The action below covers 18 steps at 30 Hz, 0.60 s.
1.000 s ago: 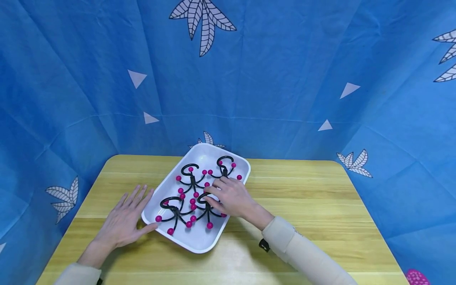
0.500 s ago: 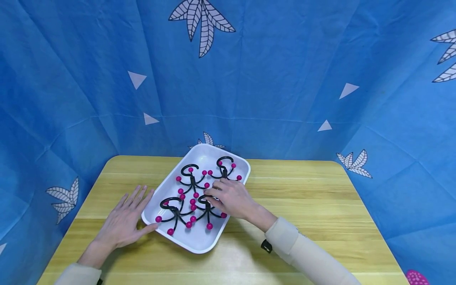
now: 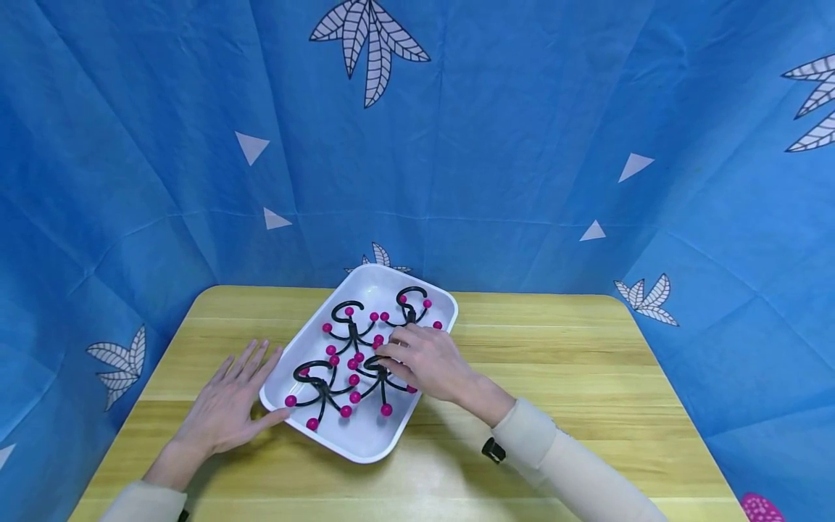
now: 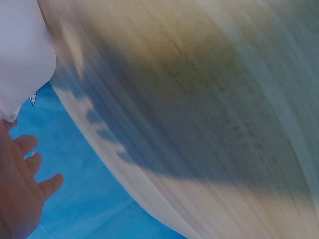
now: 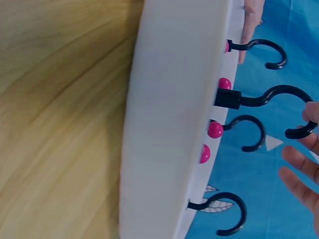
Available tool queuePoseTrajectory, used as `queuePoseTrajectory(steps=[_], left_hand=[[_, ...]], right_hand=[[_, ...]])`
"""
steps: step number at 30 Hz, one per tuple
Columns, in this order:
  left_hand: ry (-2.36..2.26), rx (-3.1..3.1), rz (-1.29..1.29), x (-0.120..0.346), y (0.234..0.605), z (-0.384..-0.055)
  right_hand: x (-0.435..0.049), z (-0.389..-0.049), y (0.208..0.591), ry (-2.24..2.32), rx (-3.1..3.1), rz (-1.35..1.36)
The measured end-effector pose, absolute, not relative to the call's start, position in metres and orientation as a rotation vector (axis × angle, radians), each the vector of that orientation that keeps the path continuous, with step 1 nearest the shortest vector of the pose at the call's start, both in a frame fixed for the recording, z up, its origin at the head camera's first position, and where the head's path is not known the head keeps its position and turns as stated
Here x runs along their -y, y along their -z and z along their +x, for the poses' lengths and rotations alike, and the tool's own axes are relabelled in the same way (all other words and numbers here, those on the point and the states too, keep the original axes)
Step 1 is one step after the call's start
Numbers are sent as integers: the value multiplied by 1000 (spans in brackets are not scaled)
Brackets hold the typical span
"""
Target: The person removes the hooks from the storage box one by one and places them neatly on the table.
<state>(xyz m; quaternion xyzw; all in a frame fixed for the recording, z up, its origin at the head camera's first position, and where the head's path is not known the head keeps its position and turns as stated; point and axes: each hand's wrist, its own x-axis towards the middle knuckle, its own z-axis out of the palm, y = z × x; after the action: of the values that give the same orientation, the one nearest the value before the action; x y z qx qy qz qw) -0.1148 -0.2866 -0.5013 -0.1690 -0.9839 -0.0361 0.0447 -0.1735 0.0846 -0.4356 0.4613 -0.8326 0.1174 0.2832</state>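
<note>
A white tray (image 3: pixel 355 442) lies at a slant on the wooden table, holding several black hanging hooks, each with curved arms tipped in pink balls. My right hand (image 3: pixel 427 362) pinches the curved top of the near-right hanging hook (image 3: pixel 382 373); in the right wrist view thumb and fingers (image 5: pixel 299 162) meet at that hook's curl (image 5: pixel 284 90). Around it sit the near-left hook (image 3: pixel 322 389), the far-left hook (image 3: pixel 353 330) and the far-right hook (image 3: pixel 411 317), partly behind my hand. My left hand (image 3: pixel 222 409) has straight, spread fingers, with the thumb at the tray's left rim.
The wooden table (image 3: pixel 554 377) extends to the right of the tray. A blue patterned cloth (image 3: pixel 496 145) hangs behind it and along both sides. In the left wrist view the tray's underside edge (image 4: pixel 25 50) stands above the left fingers (image 4: pixel 50 186).
The near-right hanging hook has shifted and turned slightly under my right hand, its near pink balls edging away from me. My left hand and the tray stay put.
</note>
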Motion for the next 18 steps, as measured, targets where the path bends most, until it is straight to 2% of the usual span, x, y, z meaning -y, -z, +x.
queuePoseTrajectory(steps=[18], left_hand=[[124,2988,-510,286,502,-115]], right_hand=[[-102,-179,394,-307,2230,1241]])
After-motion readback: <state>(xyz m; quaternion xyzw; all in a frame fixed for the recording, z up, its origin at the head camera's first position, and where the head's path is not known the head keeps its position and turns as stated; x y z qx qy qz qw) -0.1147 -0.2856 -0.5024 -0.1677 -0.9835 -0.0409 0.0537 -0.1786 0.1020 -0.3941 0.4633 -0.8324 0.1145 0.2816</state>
